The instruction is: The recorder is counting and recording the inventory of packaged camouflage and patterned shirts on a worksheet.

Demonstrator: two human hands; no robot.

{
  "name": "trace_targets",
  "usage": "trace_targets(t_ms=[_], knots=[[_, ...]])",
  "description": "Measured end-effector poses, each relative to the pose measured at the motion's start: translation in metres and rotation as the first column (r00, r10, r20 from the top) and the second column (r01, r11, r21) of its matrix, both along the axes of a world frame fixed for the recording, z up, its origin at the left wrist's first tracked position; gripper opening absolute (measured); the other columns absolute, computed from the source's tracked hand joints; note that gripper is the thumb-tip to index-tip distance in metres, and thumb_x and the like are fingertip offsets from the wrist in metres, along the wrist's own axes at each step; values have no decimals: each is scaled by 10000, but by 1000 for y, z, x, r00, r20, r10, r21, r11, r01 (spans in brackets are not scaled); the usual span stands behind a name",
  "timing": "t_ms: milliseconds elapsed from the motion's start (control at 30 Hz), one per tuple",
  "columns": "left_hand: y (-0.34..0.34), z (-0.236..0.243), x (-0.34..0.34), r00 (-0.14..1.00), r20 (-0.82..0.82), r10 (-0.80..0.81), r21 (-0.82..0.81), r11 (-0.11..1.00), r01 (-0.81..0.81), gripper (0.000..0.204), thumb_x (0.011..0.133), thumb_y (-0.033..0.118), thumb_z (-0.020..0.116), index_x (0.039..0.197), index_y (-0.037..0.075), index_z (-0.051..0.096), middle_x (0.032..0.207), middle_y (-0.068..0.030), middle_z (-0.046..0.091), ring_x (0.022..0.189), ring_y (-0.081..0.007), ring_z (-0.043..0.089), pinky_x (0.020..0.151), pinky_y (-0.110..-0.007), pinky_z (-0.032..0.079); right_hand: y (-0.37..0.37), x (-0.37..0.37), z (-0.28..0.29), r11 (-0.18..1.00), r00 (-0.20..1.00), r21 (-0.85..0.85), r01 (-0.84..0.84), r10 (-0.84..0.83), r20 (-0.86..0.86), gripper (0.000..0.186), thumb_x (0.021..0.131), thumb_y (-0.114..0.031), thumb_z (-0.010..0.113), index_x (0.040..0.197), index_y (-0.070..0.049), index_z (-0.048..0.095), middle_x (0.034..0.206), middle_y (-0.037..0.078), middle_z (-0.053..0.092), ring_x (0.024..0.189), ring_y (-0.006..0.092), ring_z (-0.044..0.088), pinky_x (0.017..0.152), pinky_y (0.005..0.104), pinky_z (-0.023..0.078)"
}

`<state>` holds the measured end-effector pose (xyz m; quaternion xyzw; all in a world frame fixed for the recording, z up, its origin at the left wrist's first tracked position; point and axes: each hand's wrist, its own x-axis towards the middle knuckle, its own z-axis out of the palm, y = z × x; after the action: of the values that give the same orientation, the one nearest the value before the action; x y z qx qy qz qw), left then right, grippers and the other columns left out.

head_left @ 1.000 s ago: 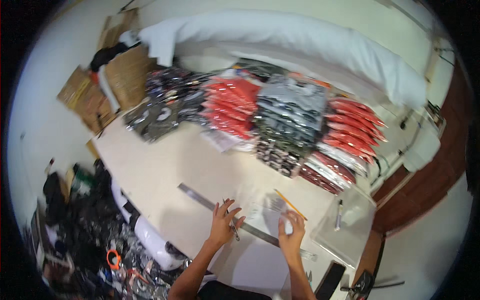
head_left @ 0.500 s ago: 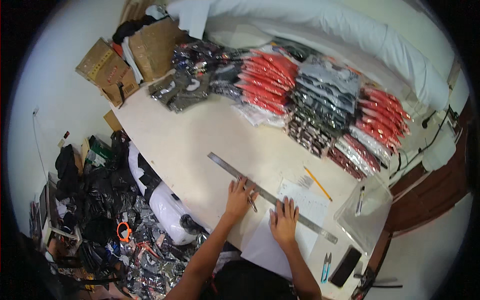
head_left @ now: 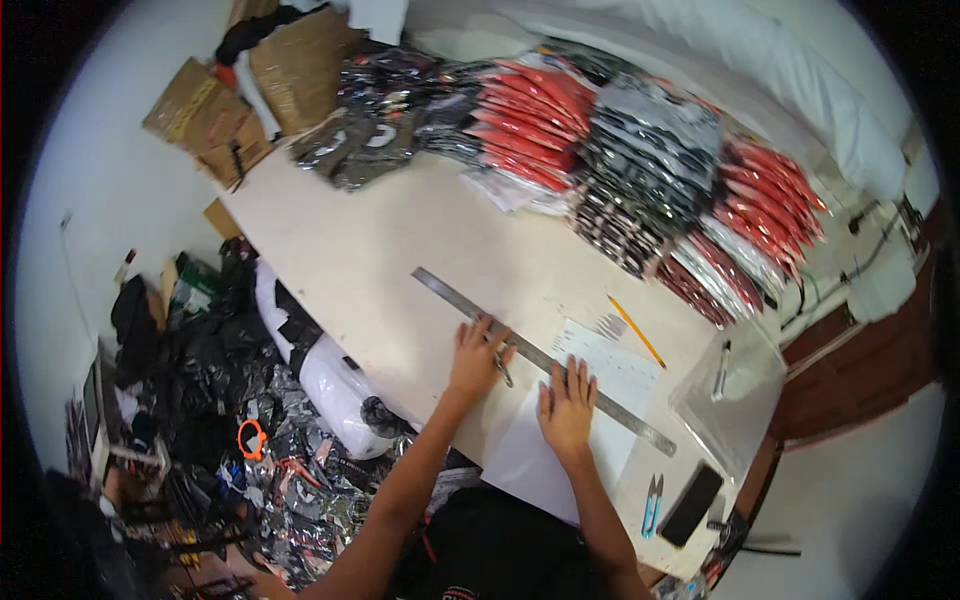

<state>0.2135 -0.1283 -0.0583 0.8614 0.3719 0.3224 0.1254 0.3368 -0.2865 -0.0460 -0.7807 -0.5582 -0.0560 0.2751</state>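
A long metal ruler (head_left: 540, 358) lies slantwise across the table, over a white sheet of paper (head_left: 615, 360) with marks on it. My left hand (head_left: 474, 365) rests on the ruler with its fingers spread. A slim dark object (head_left: 503, 372) shows beside its fingers; its kind is too small to tell, as is whether the hand grips it. Flat on the paper, at the ruler's near edge, lies my right hand (head_left: 567, 410), fingers stretched out. Just beyond the paper is a yellow pencil (head_left: 637, 332).
Blue thread snips (head_left: 652, 508) and a black phone (head_left: 692, 505) lie at the near right. A pen (head_left: 722, 370) sits on a clear plastic bag (head_left: 735, 415). Bagged garments (head_left: 530, 120) are stacked along the back. Cardboard boxes (head_left: 305, 75) stand far left; bagged goods (head_left: 310, 500) cover the floor.
The whole scene has shifted upward in the picture as the view tipped. Both hands keep their places at the ruler, with little visible movement.
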Motion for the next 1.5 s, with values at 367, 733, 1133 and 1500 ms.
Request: trace_targets(t_ms=[367,733,1133,1500], knots=[[1,7,-4,1000,6,-30,-19,999,30,344,872,346,672,1119,107,667,1313,-180,518,1269,-357,464,1074,-531,320,5,-1,-2,999,999,19,40,-40,35,421,901,-246,600,1245,-2,600,1400,234,473,1335,437,383,1120,592,221],[249,14,-12,960,5,280,166,947,-277,434,854,233,675,1251,76,597,1347,-162,511,1207,-345,492,979,-471,396,297,0,-7,963,932,66,-260,268,-244,435,876,-253,628,1237,-12,595,1268,241,554,1208,392,498,1035,487,372],[503,20,11,724,-95,683,415,688,-595,535,870,178,581,1397,175,486,1280,-123,531,1268,-356,445,970,-509,394,340,-15,-13,967,959,-74,-242,250,133,560,948,-392,519,1390,-50,487,1502,256,331,1407,372,297,1130,542,206],[375,7,-95,997,5,76,41,996,-76,439,780,19,570,1196,133,653,1235,-119,593,1098,-361,584,856,-430,519,342,-8,-5,960,962,-72,-270,271,14,579,960,-436,496,1389,-47,487,1501,245,349,1412,359,301,1148,506,193]])
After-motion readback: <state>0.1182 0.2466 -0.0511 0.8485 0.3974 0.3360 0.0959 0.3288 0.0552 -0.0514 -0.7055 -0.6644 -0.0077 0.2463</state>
